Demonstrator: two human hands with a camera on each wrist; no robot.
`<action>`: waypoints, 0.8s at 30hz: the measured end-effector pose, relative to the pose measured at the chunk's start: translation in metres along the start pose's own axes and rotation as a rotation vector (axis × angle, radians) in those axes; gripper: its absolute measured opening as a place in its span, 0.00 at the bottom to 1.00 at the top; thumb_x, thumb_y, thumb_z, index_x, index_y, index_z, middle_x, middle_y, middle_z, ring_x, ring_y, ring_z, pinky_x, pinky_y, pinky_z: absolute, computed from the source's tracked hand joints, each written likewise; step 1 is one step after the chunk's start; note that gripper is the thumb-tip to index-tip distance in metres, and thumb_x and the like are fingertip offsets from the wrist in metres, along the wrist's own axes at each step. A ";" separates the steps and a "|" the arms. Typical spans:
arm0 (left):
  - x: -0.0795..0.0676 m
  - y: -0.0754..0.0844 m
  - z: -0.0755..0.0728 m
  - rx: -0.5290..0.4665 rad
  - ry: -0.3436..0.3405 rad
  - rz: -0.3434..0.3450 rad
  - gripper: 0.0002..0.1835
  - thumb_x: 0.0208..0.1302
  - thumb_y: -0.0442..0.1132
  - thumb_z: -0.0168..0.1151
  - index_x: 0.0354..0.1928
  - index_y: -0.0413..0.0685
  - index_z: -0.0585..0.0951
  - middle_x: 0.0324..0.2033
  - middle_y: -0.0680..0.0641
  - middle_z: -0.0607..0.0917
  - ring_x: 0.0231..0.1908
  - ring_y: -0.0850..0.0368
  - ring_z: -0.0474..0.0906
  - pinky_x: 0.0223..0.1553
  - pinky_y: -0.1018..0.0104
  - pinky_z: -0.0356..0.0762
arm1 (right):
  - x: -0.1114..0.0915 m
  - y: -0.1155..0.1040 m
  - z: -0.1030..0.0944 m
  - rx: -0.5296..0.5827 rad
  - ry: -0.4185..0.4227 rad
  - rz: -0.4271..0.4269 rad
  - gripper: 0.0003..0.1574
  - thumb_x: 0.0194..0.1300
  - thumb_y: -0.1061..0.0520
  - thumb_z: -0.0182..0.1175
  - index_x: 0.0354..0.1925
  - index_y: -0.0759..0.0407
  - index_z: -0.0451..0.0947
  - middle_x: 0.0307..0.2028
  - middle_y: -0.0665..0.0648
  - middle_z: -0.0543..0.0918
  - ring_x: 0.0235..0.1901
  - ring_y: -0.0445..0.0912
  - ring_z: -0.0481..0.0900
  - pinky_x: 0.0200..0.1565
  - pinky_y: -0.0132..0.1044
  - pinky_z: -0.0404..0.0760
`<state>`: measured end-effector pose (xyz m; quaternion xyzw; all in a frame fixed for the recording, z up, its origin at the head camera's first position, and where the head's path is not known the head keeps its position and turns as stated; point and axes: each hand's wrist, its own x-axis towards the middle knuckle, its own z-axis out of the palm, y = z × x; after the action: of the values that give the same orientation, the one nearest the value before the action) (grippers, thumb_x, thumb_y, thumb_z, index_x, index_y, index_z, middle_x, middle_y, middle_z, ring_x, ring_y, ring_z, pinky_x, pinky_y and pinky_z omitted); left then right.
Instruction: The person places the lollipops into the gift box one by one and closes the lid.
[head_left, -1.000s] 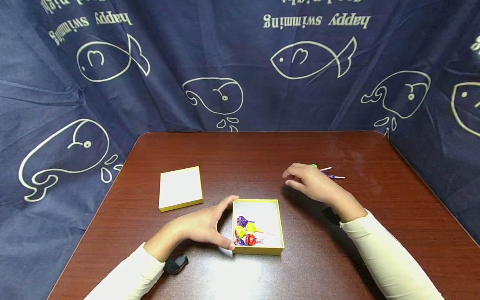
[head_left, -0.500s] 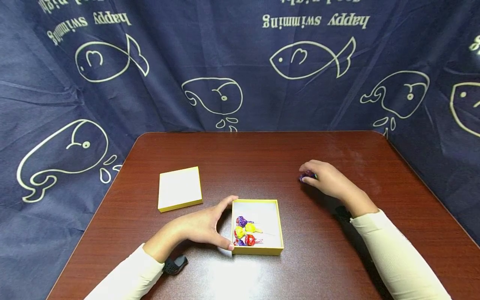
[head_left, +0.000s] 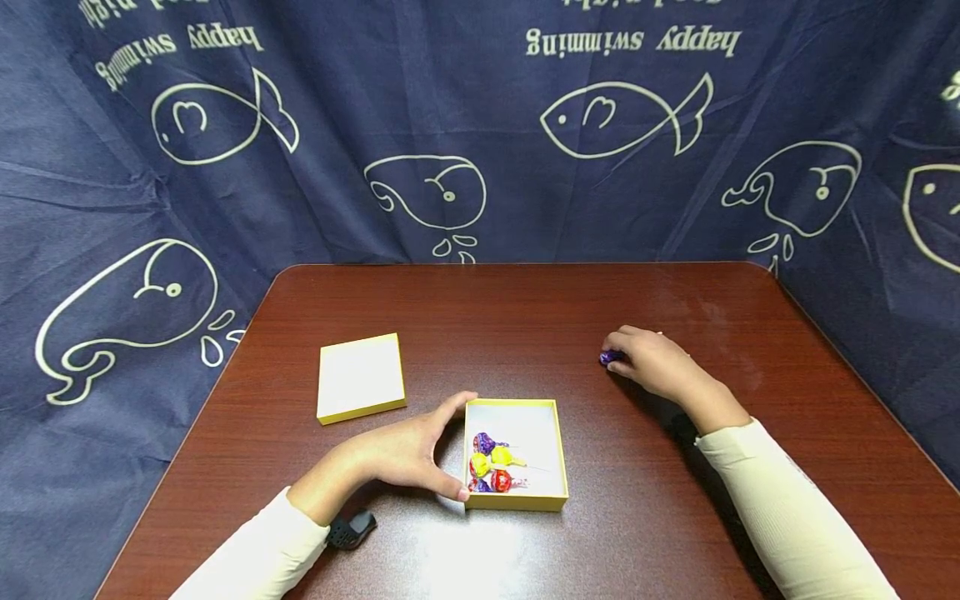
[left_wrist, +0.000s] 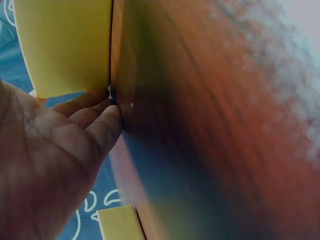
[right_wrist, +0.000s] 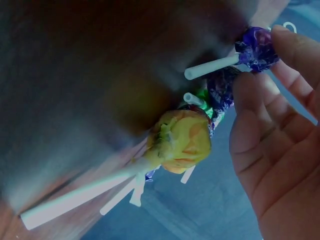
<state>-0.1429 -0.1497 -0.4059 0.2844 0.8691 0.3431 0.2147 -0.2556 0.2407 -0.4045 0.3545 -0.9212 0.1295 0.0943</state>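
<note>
My left hand (head_left: 408, 446) spans the left side of an open yellow box (head_left: 517, 503), thumb at its front corner and fingertips at the back corner. Inside lie several wrapped lollipops, among them a red one (head_left: 501, 480) and a purple one (head_left: 484, 442). Right of the box, my right hand (head_left: 655, 360) pinches a purple-wrapped lollipop (right_wrist: 257, 48) between thumb and fingers by its candy head. The right wrist view shows a yellow lollipop (right_wrist: 182, 142) and another purple lollipop (right_wrist: 221, 87) close by, with more white sticks behind; in the head view the hand hides these.
A yellow-edged lid (head_left: 360, 375) with a white inside lies left of the box and farther back. Everything sits on a brown wooden table (head_left: 480, 317). A dark blue cloth (head_left: 480, 117) with fish drawings hangs behind and beside the table.
My right hand has moved to the right, over the loose lollipops, and its fingers have closed on a purple one. The left hand and the box have stayed put.
</note>
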 end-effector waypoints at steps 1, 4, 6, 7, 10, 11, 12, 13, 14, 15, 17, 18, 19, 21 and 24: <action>0.000 0.000 0.000 0.001 0.001 0.002 0.67 0.42 0.61 0.79 0.78 0.57 0.45 0.66 0.46 0.70 0.63 0.54 0.68 0.67 0.53 0.60 | 0.001 0.000 0.000 0.004 0.002 -0.001 0.13 0.55 0.67 0.72 0.37 0.60 0.80 0.35 0.54 0.80 0.35 0.49 0.81 0.37 0.49 0.80; 0.000 -0.001 0.000 0.008 0.002 0.003 0.67 0.41 0.61 0.79 0.78 0.58 0.45 0.65 0.46 0.70 0.62 0.54 0.69 0.67 0.53 0.61 | 0.002 0.000 0.002 0.014 0.011 -0.008 0.13 0.53 0.68 0.72 0.36 0.59 0.79 0.34 0.54 0.80 0.34 0.49 0.81 0.36 0.49 0.80; 0.000 -0.001 0.001 0.015 0.003 0.002 0.67 0.41 0.62 0.79 0.78 0.58 0.45 0.65 0.46 0.71 0.61 0.54 0.70 0.67 0.53 0.61 | 0.003 0.000 0.002 0.019 0.015 -0.008 0.14 0.53 0.68 0.72 0.35 0.59 0.79 0.33 0.54 0.80 0.33 0.50 0.81 0.36 0.49 0.80; 0.000 -0.001 0.001 0.016 0.002 0.001 0.67 0.41 0.62 0.79 0.78 0.58 0.45 0.65 0.46 0.71 0.61 0.54 0.70 0.66 0.53 0.62 | 0.003 0.000 0.003 0.019 0.015 -0.010 0.14 0.52 0.69 0.72 0.35 0.59 0.78 0.33 0.53 0.80 0.33 0.50 0.81 0.36 0.50 0.79; 0.000 -0.001 0.000 0.019 0.000 -0.003 0.67 0.42 0.62 0.79 0.78 0.58 0.45 0.64 0.46 0.71 0.60 0.54 0.71 0.66 0.53 0.63 | 0.004 0.002 0.003 0.026 0.010 -0.017 0.13 0.53 0.69 0.71 0.35 0.59 0.78 0.32 0.53 0.81 0.34 0.50 0.81 0.37 0.50 0.79; 0.000 -0.001 0.000 0.019 0.000 -0.004 0.67 0.42 0.63 0.79 0.78 0.58 0.45 0.64 0.45 0.72 0.60 0.54 0.71 0.66 0.53 0.63 | 0.004 0.002 0.003 0.028 0.007 -0.020 0.13 0.53 0.69 0.71 0.35 0.59 0.79 0.32 0.53 0.81 0.34 0.50 0.81 0.38 0.49 0.79; 0.000 -0.001 0.000 0.021 -0.003 -0.008 0.67 0.42 0.63 0.79 0.78 0.59 0.45 0.64 0.45 0.72 0.60 0.54 0.71 0.66 0.54 0.62 | 0.004 0.002 0.003 0.032 0.006 -0.024 0.13 0.53 0.69 0.71 0.35 0.59 0.79 0.32 0.53 0.81 0.34 0.50 0.81 0.38 0.49 0.79; 0.000 -0.001 0.000 0.021 -0.004 -0.009 0.67 0.42 0.63 0.79 0.78 0.59 0.45 0.64 0.45 0.72 0.60 0.54 0.71 0.66 0.54 0.62 | 0.004 0.003 0.002 0.038 0.005 -0.028 0.12 0.54 0.70 0.71 0.35 0.59 0.79 0.32 0.53 0.81 0.33 0.49 0.81 0.38 0.49 0.79; -0.001 0.000 0.000 0.021 -0.004 -0.010 0.67 0.42 0.63 0.78 0.78 0.59 0.44 0.64 0.45 0.72 0.60 0.54 0.71 0.66 0.54 0.62 | 0.004 0.003 0.002 0.043 0.006 -0.030 0.12 0.54 0.70 0.71 0.34 0.60 0.79 0.31 0.52 0.82 0.33 0.49 0.81 0.38 0.49 0.79; 0.000 -0.001 0.001 0.023 -0.004 -0.010 0.67 0.42 0.63 0.78 0.78 0.59 0.44 0.64 0.45 0.72 0.60 0.54 0.71 0.66 0.54 0.62 | 0.004 0.003 0.002 0.045 0.008 -0.028 0.12 0.54 0.69 0.71 0.34 0.59 0.79 0.31 0.52 0.82 0.33 0.48 0.81 0.38 0.48 0.79; 0.000 0.000 0.000 0.022 -0.003 -0.009 0.67 0.42 0.63 0.78 0.78 0.59 0.44 0.64 0.45 0.72 0.61 0.55 0.70 0.66 0.54 0.62 | 0.004 0.003 0.001 0.057 0.013 -0.025 0.12 0.54 0.69 0.71 0.34 0.59 0.79 0.31 0.51 0.82 0.33 0.48 0.81 0.37 0.48 0.78; 0.000 0.000 0.000 0.021 -0.003 -0.009 0.67 0.42 0.63 0.78 0.78 0.59 0.44 0.64 0.46 0.72 0.61 0.55 0.70 0.66 0.54 0.62 | 0.004 0.003 0.000 0.062 0.016 -0.021 0.11 0.54 0.69 0.71 0.34 0.59 0.79 0.31 0.51 0.82 0.32 0.48 0.81 0.37 0.48 0.78; 0.000 0.000 0.000 0.019 -0.002 -0.007 0.67 0.42 0.63 0.78 0.77 0.59 0.45 0.64 0.46 0.72 0.60 0.55 0.70 0.66 0.54 0.62 | 0.003 0.003 0.000 0.068 0.018 -0.018 0.11 0.54 0.69 0.71 0.34 0.59 0.80 0.31 0.51 0.82 0.32 0.48 0.81 0.37 0.49 0.78; 0.000 0.000 0.000 0.016 -0.001 -0.007 0.67 0.41 0.63 0.79 0.77 0.59 0.45 0.64 0.47 0.72 0.60 0.55 0.70 0.66 0.54 0.62 | 0.003 0.003 -0.001 0.081 0.017 -0.009 0.10 0.55 0.68 0.70 0.34 0.59 0.80 0.31 0.51 0.82 0.33 0.48 0.81 0.37 0.49 0.78; 0.000 0.000 0.000 0.014 -0.002 -0.010 0.67 0.41 0.62 0.79 0.77 0.60 0.45 0.63 0.47 0.72 0.60 0.56 0.71 0.66 0.54 0.62 | 0.003 0.002 -0.002 0.094 0.010 0.001 0.10 0.56 0.68 0.70 0.34 0.58 0.80 0.32 0.51 0.83 0.34 0.48 0.81 0.38 0.49 0.78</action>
<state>-0.1430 -0.1501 -0.4056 0.2820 0.8725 0.3359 0.2153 -0.2589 0.2405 -0.4024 0.3576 -0.9138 0.1743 0.0822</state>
